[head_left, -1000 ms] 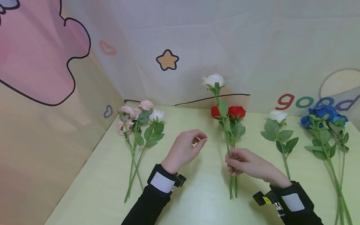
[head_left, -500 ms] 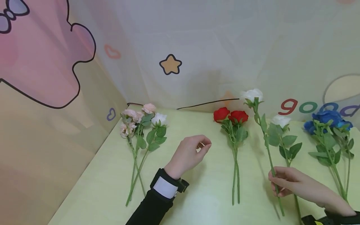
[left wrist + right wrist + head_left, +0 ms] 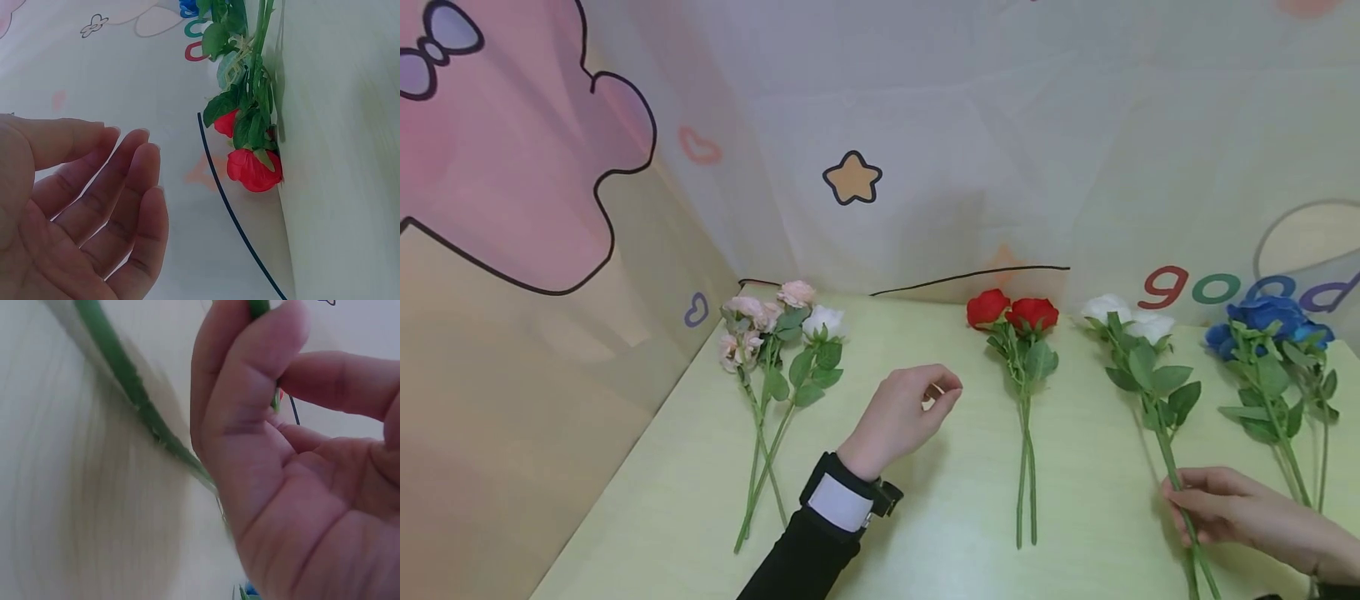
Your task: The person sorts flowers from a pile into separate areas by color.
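My right hand (image 3: 1247, 512) pinches the stem of a white rose (image 3: 1105, 308) between thumb and fingers, at the right of the head view. That bloom lies just left of a second white rose (image 3: 1152, 327), and their leaves and stems overlap. Close up in the right wrist view, a bit of green stem (image 3: 259, 307) shows between the fingertips. Over the middle of the table my left hand (image 3: 901, 417) hovers, its fingers loosely bent and holding nothing. Nearest to it are two red roses (image 3: 1032, 314) with crossed stems, lying to its right.
Several pale pink flowers (image 3: 752, 312) and a white rose (image 3: 823, 322) lie together at the left on the pale table (image 3: 647, 525). Blue roses (image 3: 1270, 317) lie at the far right, past the white pair. A printed backdrop (image 3: 962, 125) rises behind the table.
My right hand has carried the white rose rightwards from above the red roses, then lowered it beside the other white rose. My left hand has kept its pose.
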A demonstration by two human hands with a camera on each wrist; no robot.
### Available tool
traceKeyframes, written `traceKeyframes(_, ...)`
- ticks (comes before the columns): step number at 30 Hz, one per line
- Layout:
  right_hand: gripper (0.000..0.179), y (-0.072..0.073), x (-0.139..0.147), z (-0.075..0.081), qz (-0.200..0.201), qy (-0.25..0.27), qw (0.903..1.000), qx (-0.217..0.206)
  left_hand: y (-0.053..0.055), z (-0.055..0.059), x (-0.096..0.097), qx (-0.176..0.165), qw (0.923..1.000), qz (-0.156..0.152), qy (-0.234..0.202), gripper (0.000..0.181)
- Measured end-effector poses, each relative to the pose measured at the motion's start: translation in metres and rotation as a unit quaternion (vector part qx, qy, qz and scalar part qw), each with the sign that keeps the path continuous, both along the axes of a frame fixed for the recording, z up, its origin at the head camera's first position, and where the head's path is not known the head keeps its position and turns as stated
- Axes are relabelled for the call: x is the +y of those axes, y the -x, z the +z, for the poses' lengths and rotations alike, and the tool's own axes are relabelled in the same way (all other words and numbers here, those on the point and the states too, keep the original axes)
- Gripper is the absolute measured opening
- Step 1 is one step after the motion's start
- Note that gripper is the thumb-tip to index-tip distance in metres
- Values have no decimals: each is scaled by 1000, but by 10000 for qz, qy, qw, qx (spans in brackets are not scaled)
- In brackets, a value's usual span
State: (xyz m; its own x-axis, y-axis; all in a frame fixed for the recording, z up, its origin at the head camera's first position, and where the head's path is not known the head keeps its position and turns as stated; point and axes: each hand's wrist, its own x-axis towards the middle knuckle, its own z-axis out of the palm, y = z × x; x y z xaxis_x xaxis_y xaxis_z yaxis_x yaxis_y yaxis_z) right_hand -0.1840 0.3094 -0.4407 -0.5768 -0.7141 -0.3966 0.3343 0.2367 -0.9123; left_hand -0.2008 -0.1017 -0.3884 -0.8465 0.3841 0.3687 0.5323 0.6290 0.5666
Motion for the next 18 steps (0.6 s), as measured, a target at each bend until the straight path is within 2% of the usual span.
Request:
traceKeyframes(3, 32, -1, 2, -1, 1, 76, 10000, -4, -1, 0, 0, -28, 10000, -7, 16, 13)
traceKeyframes(5, 31, -2, 1, -1, -74, -53, 9999, 109, 0, -1, 0, -55, 10000, -6, 17, 13)
traceKeyframes(8, 29, -5, -3, 1, -306, -694, 9959, 501, 0, -1, 0, -87, 10000, -1, 8, 12)
traceKeyframes(10, 27, -7, -5, 3, -458, -1277, 9876, 789, 0, -2, 0, -96, 10000, -12, -1, 12)
traceKeyframes(14, 26, -10, -8, 7, -650, -2312, 9575, 1596, 0, -2, -1, -109, 9999, -12, 9, 12)
traceKeyframes(18, 30, -8, -11, 10, -1007, -3309, 9096, 2302, 0, -1, 0, -116, 9999, -8, 21, 13)
